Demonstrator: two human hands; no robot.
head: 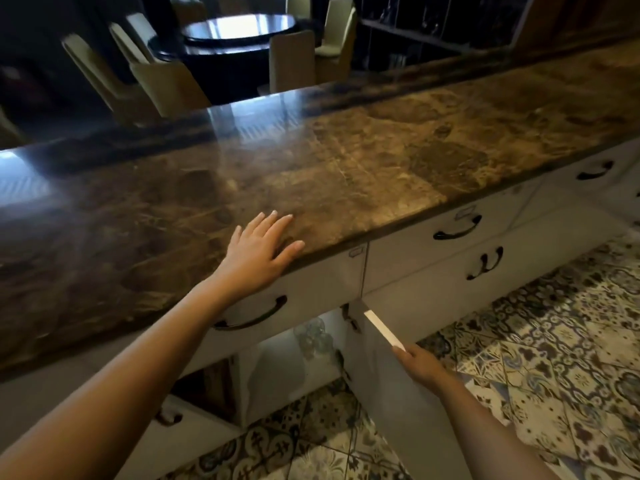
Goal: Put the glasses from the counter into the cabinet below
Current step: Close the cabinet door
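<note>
Several clear glasses [314, 337] stand clustered inside the open cabinet [277, 375] under the brown marble counter [346, 161]. No glass shows on the counter top. My left hand [258, 249] lies flat on the counter near its front edge, fingers spread, holding nothing. My right hand [420, 365] grips the top outer edge of the white cabinet door [384, 386], which swings out toward me on the right of the opening.
White drawers with dark curved handles [457, 230] run along below the counter. A second white door [180, 434] hangs open at lower left. Patterned floor tiles [536, 358] lie to the right. A dark round dining table [239, 29] with pale chairs stands beyond the counter.
</note>
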